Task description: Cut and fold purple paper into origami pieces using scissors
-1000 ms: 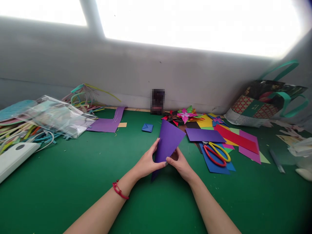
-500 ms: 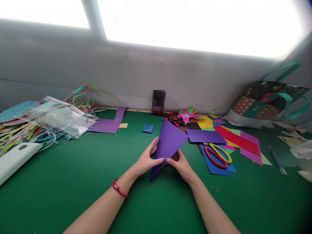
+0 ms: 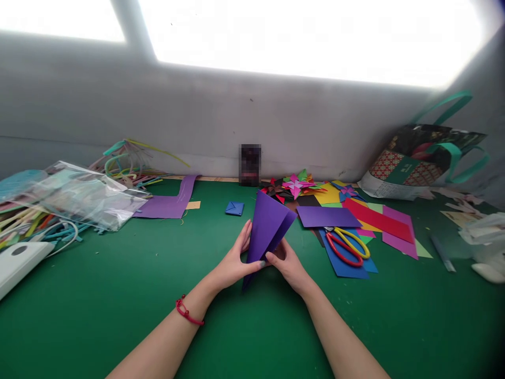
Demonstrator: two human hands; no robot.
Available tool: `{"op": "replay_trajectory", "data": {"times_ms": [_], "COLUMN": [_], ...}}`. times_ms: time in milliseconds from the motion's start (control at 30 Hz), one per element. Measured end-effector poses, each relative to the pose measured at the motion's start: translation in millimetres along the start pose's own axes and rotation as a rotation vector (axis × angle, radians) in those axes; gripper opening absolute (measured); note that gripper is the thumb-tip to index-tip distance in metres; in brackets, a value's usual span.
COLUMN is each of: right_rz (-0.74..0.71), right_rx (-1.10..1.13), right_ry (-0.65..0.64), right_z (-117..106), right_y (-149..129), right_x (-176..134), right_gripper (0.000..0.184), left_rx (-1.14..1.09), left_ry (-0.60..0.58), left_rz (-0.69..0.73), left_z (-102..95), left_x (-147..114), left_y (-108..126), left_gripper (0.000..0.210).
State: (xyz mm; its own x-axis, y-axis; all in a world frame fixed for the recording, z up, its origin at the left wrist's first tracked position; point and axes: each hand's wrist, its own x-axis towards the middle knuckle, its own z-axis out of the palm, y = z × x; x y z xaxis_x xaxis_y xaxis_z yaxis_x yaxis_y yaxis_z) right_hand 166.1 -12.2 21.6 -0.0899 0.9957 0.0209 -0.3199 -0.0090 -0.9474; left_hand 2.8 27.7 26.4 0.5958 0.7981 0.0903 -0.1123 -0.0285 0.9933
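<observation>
Between my hands, above the green table (image 3: 173, 337), stands a sheet of purple paper (image 3: 267, 223) folded into a triangle. Its right edges have a gap between the layers, and its lowest point is down near the thumbs. My left hand (image 3: 236, 259) grips it from the left, thumb across the lower front and fingers behind the left edge. My right hand (image 3: 289, 267) grips the lower right edge, thumb in front and the other fingers partly hidden behind the paper. Beyond my left hand lies a small folded blue paper square (image 3: 234, 209).
Red-and-yellow-handled scissors (image 3: 347, 247) lie on coloured sheets to the right, near a purple strip (image 3: 329, 217). Folded paper flowers (image 3: 298, 185) and a patterned bag (image 3: 414, 163) sit at the back. Left are a clear plastic bag (image 3: 106, 197), pipe cleaners and a white device (image 3: 23, 263).
The layers of the purple paper have parted along the right edge, where they looked flat together before. My view has shifted slightly to the right; both hands keep hold of the paper.
</observation>
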Motion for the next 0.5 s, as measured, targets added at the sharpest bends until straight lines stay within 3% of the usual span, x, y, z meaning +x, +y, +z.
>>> {"op": "replay_trajectory", "data": {"times_ms": [100, 233, 400, 500], "right_rz": [0.02, 0.046, 0.088, 0.097], "right_rx": [0.031, 0.121, 0.169, 0.184], "right_ry": [0.047, 0.117, 0.131, 0.119], "right_z": [-0.2, -3.2, -6.7, -7.0], "right_y": [-3.4, -4.7, -3.0, -2.6], "right_x": [0.3, 2.1, 3.1, 2.7], "right_gripper": [0.04, 0.035, 0.035, 0.03], "left_rx": [-0.302, -0.615, -0.804, -0.871], "left_ry": [0.078, 0.282, 0.469, 0.443], "left_rz": [-0.036, -0.131, -0.175, -0.203], "left_z": [-0.9, 0.4, -2.7, -6.7], "left_x": [2.6, 5.9, 9.9, 10.1], "left_y": [0.0, -0.5, 0.9, 3.9], "left_gripper": [0.066, 0.036, 0.03, 0.032]}}
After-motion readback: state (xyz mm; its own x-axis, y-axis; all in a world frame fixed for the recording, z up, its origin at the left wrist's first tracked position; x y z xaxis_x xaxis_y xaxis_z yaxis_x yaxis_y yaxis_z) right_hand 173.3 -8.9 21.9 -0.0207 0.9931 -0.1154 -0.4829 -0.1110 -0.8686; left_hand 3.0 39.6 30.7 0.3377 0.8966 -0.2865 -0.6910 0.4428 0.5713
